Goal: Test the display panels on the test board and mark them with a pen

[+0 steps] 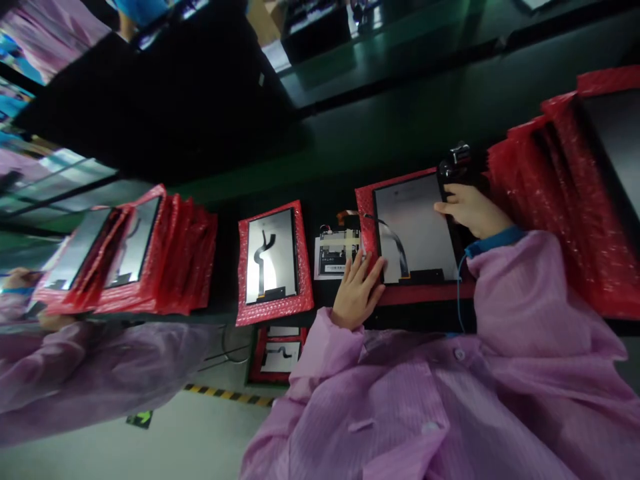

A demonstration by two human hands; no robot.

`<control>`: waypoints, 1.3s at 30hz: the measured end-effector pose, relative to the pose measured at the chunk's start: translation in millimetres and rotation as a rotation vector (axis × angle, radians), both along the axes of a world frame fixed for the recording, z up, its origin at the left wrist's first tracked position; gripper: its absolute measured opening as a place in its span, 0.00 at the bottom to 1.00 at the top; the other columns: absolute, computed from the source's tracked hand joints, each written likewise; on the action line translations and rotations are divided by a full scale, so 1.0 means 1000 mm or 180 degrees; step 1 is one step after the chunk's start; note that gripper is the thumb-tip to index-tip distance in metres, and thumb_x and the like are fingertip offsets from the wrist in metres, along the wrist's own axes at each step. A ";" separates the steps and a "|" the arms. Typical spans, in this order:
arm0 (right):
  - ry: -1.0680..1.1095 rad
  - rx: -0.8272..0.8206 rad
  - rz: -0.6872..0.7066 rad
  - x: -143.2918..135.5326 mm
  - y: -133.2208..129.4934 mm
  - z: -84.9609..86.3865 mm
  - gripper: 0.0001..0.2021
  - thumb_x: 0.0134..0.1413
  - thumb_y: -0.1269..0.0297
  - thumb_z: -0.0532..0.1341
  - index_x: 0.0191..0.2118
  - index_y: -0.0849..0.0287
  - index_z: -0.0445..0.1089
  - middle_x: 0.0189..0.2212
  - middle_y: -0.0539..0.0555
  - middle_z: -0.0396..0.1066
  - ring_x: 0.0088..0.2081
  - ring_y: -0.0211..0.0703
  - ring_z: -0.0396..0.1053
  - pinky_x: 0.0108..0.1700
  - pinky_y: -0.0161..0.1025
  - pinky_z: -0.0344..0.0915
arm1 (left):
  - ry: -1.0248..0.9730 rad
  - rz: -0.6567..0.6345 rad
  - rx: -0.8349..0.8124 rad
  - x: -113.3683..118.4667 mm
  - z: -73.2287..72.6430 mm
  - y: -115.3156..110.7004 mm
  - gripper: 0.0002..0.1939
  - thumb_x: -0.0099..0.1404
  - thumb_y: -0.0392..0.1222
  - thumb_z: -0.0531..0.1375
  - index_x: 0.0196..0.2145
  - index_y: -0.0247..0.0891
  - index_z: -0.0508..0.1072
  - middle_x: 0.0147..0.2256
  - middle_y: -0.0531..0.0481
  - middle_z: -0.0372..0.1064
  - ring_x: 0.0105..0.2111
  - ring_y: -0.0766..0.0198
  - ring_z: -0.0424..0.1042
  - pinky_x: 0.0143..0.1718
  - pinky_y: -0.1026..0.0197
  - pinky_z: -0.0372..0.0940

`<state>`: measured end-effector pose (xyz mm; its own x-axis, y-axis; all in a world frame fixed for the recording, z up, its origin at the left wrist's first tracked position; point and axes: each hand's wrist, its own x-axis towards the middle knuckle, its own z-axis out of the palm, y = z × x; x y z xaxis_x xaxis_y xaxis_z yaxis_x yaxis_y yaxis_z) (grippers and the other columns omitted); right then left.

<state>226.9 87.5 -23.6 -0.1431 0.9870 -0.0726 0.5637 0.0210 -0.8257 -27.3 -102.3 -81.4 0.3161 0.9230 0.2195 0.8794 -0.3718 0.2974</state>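
In front of me a grey-backed display panel (417, 223) with a black ribbon cable (399, 248) lies on a red bubble-wrap sheet (367, 220). My right hand (473, 210) grips the panel's right edge, its thumb over the grey face. Fingers apart, my left hand (356, 293) rests flat at the panel's lower left, over the bubble wrap and the edge of a small tablet-like unit (336, 253) with exposed electronics. The cable's free end, orange-brown, reaches over that unit. Further left, another display panel (271, 257) lies on its own red bubble wrap (305, 280).
Red bubble-wrap stacks (537, 200) stand at the right and more (185, 253) at the left. A small shiny metal object (459, 155) sits behind my right hand. A co-worker's pink sleeve (65, 353) is at far left. Below the bench is a bin (255, 373) holding panels.
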 end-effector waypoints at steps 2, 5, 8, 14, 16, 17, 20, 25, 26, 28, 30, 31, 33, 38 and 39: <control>-0.0430 0.0005 -0.0152 0.001 -0.003 0.000 0.06 0.53 0.71 0.64 0.38 0.62 0.74 0.28 0.57 0.72 0.35 0.51 0.72 0.42 0.51 0.71 | 0.0136 -0.0016 0.0060 0.001 0.002 -0.001 0.26 0.76 0.48 0.50 0.69 0.42 0.61 0.70 0.37 0.55 0.73 0.44 0.46 0.69 0.35 0.53; -0.0830 0.0889 -0.0044 -0.011 -0.015 0.011 0.07 0.57 0.62 0.62 0.37 0.60 0.74 0.39 0.63 0.74 0.48 0.60 0.70 0.55 0.60 0.64 | 0.0195 -0.0029 0.0238 0.003 0.011 0.001 0.24 0.75 0.49 0.52 0.65 0.40 0.67 0.67 0.34 0.60 0.70 0.41 0.53 0.66 0.34 0.57; -0.0376 0.1098 0.0716 -0.043 -0.025 0.018 0.12 0.63 0.59 0.57 0.40 0.60 0.75 0.47 0.63 0.74 0.53 0.58 0.68 0.60 0.59 0.59 | 0.0013 -0.0081 0.0520 0.001 0.030 0.016 0.18 0.75 0.49 0.53 0.54 0.40 0.76 0.57 0.37 0.69 0.61 0.46 0.65 0.62 0.39 0.62; 0.0274 0.0558 0.1609 -0.091 -0.030 0.005 0.10 0.63 0.61 0.57 0.33 0.57 0.71 0.34 0.54 0.75 0.38 0.43 0.71 0.44 0.41 0.65 | -0.0409 0.0666 0.1299 -0.013 0.054 0.084 0.16 0.75 0.46 0.51 0.49 0.38 0.75 0.48 0.39 0.73 0.51 0.51 0.68 0.57 0.45 0.62; 0.0300 0.0539 0.1628 -0.091 -0.032 0.000 0.08 0.61 0.64 0.58 0.32 0.58 0.70 0.34 0.53 0.74 0.37 0.42 0.70 0.42 0.39 0.64 | -0.0458 0.0565 0.1093 -0.015 0.049 0.100 0.17 0.75 0.46 0.50 0.48 0.38 0.75 0.47 0.40 0.74 0.50 0.51 0.68 0.57 0.47 0.61; 0.0305 0.0539 0.1625 -0.091 -0.033 -0.002 0.07 0.60 0.65 0.57 0.32 0.58 0.70 0.34 0.53 0.74 0.37 0.41 0.69 0.42 0.39 0.64 | -0.0474 0.0461 0.0985 -0.015 0.046 0.104 0.16 0.75 0.46 0.49 0.45 0.39 0.75 0.45 0.42 0.74 0.48 0.53 0.68 0.56 0.48 0.61; 0.0259 0.0607 0.1598 -0.089 -0.036 -0.005 0.07 0.58 0.68 0.56 0.30 0.58 0.69 0.33 0.53 0.73 0.36 0.42 0.68 0.43 0.41 0.62 | -0.0480 0.0274 0.0847 -0.016 0.038 0.108 0.14 0.75 0.43 0.50 0.35 0.41 0.73 0.38 0.46 0.75 0.44 0.55 0.70 0.54 0.49 0.60; 0.0174 0.0884 0.1593 -0.093 -0.039 -0.007 0.07 0.54 0.69 0.58 0.26 0.58 0.66 0.33 0.55 0.72 0.37 0.44 0.66 0.49 0.45 0.60 | -0.0329 0.0210 0.0593 -0.016 0.035 0.105 0.11 0.71 0.39 0.52 0.32 0.42 0.70 0.35 0.47 0.73 0.42 0.55 0.69 0.51 0.49 0.59; 0.0165 0.0931 0.1593 -0.094 -0.039 -0.008 0.07 0.54 0.69 0.58 0.26 0.58 0.66 0.32 0.55 0.72 0.37 0.44 0.65 0.49 0.46 0.60 | -0.0295 0.0175 0.0557 -0.016 0.035 0.105 0.11 0.71 0.39 0.52 0.32 0.42 0.70 0.35 0.47 0.73 0.42 0.55 0.69 0.52 0.49 0.59; 0.0154 0.1002 0.1604 -0.095 -0.040 -0.010 0.07 0.54 0.69 0.58 0.25 0.58 0.65 0.31 0.54 0.71 0.36 0.44 0.64 0.49 0.46 0.60 | -0.0260 0.0117 0.0536 -0.016 0.035 0.105 0.11 0.71 0.39 0.51 0.32 0.42 0.70 0.34 0.48 0.73 0.41 0.55 0.69 0.52 0.49 0.59; 0.0152 0.1048 0.1632 -0.095 -0.040 -0.011 0.07 0.54 0.68 0.58 0.25 0.57 0.66 0.31 0.54 0.70 0.36 0.44 0.64 0.49 0.46 0.60 | -0.0266 0.0083 0.0553 -0.016 0.035 0.105 0.12 0.72 0.40 0.51 0.32 0.42 0.70 0.33 0.48 0.73 0.40 0.55 0.69 0.51 0.49 0.59; 0.0151 0.1062 0.1646 -0.094 -0.040 -0.012 0.07 0.54 0.68 0.58 0.25 0.57 0.66 0.31 0.54 0.71 0.36 0.44 0.64 0.49 0.46 0.60 | -0.0269 0.0073 0.0563 -0.016 0.034 0.105 0.12 0.72 0.40 0.50 0.32 0.42 0.70 0.33 0.48 0.73 0.40 0.55 0.69 0.51 0.49 0.59; 0.0146 0.1074 0.1669 -0.094 -0.040 -0.013 0.07 0.54 0.68 0.59 0.26 0.58 0.67 0.32 0.55 0.71 0.36 0.44 0.64 0.48 0.46 0.59 | -0.0258 0.0057 0.0580 -0.016 0.033 0.105 0.13 0.72 0.40 0.50 0.31 0.42 0.70 0.33 0.47 0.73 0.40 0.55 0.69 0.51 0.49 0.60; 0.0155 0.1057 0.1743 -0.092 -0.038 -0.015 0.06 0.55 0.68 0.59 0.28 0.58 0.70 0.34 0.55 0.73 0.38 0.45 0.66 0.49 0.46 0.59 | -0.0211 0.0084 0.0657 -0.016 0.031 0.105 0.14 0.72 0.40 0.49 0.32 0.42 0.70 0.33 0.47 0.74 0.40 0.55 0.70 0.51 0.47 0.60; 0.0159 0.1050 0.1768 -0.092 -0.037 -0.016 0.06 0.55 0.68 0.59 0.28 0.58 0.70 0.34 0.55 0.73 0.39 0.45 0.66 0.49 0.46 0.59 | -0.0218 0.0088 0.0690 -0.017 0.030 0.105 0.14 0.72 0.40 0.49 0.32 0.42 0.71 0.33 0.47 0.74 0.40 0.55 0.70 0.51 0.47 0.60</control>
<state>135.4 50.6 -39.1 -0.6344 0.7342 0.2418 0.3568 0.5556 -0.7510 -43.8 2.5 -51.0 0.2688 0.8601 0.4336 0.8707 -0.4095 0.2724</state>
